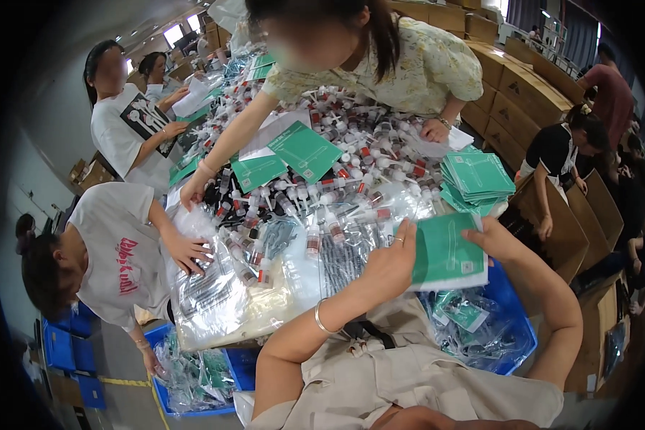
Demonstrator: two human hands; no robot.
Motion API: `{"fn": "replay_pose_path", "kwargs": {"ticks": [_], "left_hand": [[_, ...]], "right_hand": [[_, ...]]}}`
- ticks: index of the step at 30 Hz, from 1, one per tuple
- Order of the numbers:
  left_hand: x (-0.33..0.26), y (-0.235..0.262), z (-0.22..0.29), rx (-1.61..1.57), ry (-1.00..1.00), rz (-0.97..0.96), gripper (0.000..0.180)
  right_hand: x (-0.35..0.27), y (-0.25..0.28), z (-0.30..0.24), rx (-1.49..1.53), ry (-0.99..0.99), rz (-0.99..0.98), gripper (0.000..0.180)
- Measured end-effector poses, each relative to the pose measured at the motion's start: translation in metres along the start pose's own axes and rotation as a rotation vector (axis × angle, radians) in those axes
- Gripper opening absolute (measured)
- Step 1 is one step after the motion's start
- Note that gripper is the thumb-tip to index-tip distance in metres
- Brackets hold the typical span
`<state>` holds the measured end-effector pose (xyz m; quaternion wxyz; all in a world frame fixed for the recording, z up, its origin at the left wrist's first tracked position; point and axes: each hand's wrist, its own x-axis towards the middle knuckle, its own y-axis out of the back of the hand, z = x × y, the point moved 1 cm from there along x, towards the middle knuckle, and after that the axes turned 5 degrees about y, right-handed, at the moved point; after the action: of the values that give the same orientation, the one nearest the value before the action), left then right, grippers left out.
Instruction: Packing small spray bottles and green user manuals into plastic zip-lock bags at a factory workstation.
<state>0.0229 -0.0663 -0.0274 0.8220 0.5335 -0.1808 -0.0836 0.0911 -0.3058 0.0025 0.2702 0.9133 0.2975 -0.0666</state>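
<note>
Cardboard boxes [516, 89] line the background; a blue bin [512, 297] holds clear bags [473, 345]; left hand [391, 266] and right hand [496, 241] grip a green booklet [443, 256].

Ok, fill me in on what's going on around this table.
The person's left hand and right hand hold a flat, green-covered paper booklet at the table's near side. A stack of green booklets lies just beyond. Small clear bottles with red parts are heaped across the table. Opposite, a co-worker in a pale floral top reaches over the heap; another in a white T-shirt, on the left, has a hand on shiny clear plastic bags.
</note>
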Motion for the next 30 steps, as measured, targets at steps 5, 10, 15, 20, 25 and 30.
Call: {"fn": "replay_pose_path", "kwargs": {"ticks": [5, 10, 15, 20, 25, 30], "left_hand": [[0.000, -0.004, 0.005, -0.072, 0.003, -0.014, 0.071], [-0.001, -0.006, 0.008, -0.117, -0.031, 0.046, 0.074], [-0.002, -0.013, 0.004, -0.177, -0.029, 0.120, 0.076], [-0.004, -0.010, 0.009, -0.254, -0.029, 0.097, 0.074], [-0.001, -0.026, 0.006, -0.334, -0.090, 0.187, 0.077], [-0.015, -0.036, -0.006, -0.362, -0.076, 0.234, 0.074]], "right_hand": [[0.013, -0.018, -0.002, 0.034, 0.045, -0.039, 0.018], [0.042, -0.035, -0.004, 0.030, 0.123, 0.052, 0.018], [0.056, -0.057, -0.011, -0.073, 0.231, -0.124, 0.017], [0.081, -0.068, -0.008, -0.123, 0.056, -0.291, 0.018], [0.100, -0.084, 0.021, -0.090, 0.122, -0.425, 0.023], [0.112, -0.101, 0.019, 0.236, 0.003, -0.579, 0.023]]}}
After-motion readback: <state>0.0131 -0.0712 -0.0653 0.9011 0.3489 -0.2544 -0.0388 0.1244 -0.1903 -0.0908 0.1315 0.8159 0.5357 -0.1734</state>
